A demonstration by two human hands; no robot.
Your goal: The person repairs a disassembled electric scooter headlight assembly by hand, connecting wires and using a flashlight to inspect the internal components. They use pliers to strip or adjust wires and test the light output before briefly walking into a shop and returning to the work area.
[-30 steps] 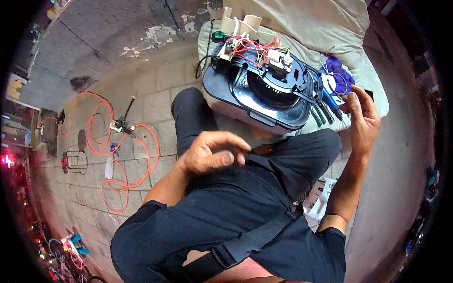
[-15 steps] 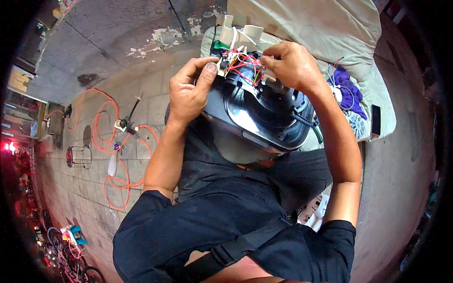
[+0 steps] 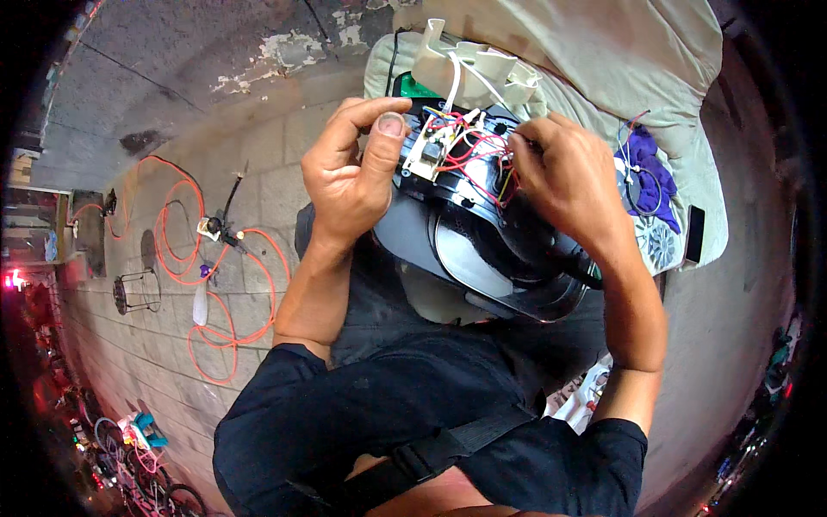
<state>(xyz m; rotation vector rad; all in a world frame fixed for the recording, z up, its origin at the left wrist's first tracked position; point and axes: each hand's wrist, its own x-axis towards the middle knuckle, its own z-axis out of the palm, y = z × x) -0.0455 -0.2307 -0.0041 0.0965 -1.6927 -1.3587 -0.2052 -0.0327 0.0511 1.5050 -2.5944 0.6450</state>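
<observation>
A black appliance [image 3: 465,250] with a glossy lid rests against my legs. Its upper panel [image 3: 481,194] carries a pale circuit board [image 3: 422,157] and tangled red, white, yellow and blue wires [image 3: 465,164]. My left hand [image 3: 353,168] grips the panel’s left edge, thumb up beside the board. My right hand [image 3: 564,177] is closed at the right of the wires, with what its fingertips hold hidden. A cream plastic housing [image 3: 469,65] with white leads and a green board [image 3: 415,86] lie just beyond.
A cream padded seat [image 3: 620,52] holds a purple cloth [image 3: 642,155] and black phone [image 3: 694,233]. On the paved floor at left are orange hose loops [image 3: 258,241], a valve fitting [image 3: 220,231] and a wire frame [image 3: 138,293]. Bicycles [image 3: 146,465] stand lower left.
Both hands have risen from apart, near my lap and right side, onto the wiring and upper panel. The appliance has shifted over my legs, its top assembly tilted differently.
</observation>
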